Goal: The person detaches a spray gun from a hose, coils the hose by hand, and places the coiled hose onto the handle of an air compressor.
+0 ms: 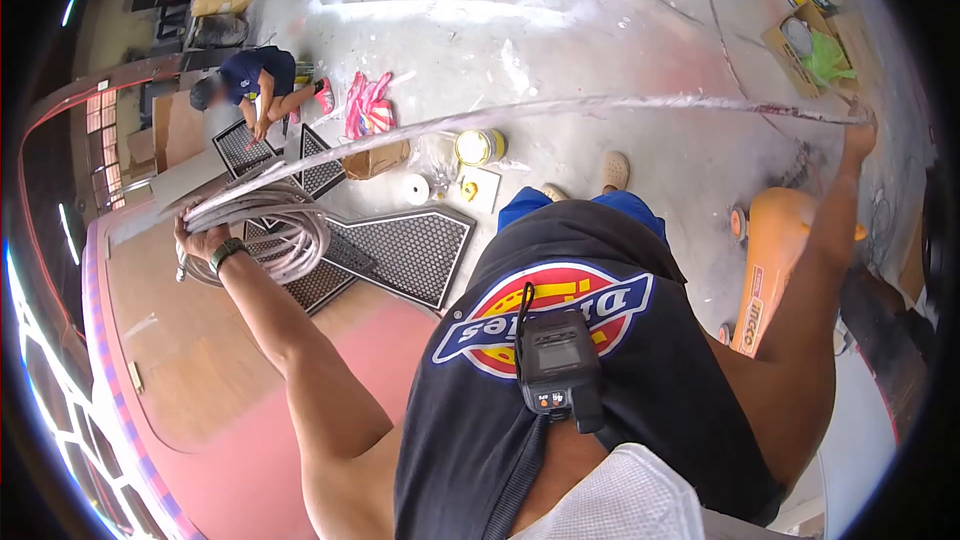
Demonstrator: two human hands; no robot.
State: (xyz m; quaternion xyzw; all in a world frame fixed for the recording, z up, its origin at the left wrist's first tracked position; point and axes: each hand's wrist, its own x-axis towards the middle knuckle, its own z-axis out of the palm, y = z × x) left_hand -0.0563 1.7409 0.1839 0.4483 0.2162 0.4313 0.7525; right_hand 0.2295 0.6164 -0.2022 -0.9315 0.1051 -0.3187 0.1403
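My left hand point(205, 237), with a dark watch on its wrist, is closed around a coiled hose point(300, 248), whose loops hang below it at the left of the head view. One length of the pale hose runs in a long arc across the front of me to my right hand point(860, 132), out at the far right. The fingers of that hand look closed around the hose, though they are small and partly blurred. Black perforated panels point(410, 250) with pale edges lie behind and beside the coil.
A person point(255, 85) crouches at the upper left over another perforated panel. An orange INGCO machine point(768, 260) stands by my right arm. Paint cans point(480, 147), a carton point(808, 45) and a striped bag point(370, 105) sit on the floor. A pink-edged board point(200, 340) is at left.
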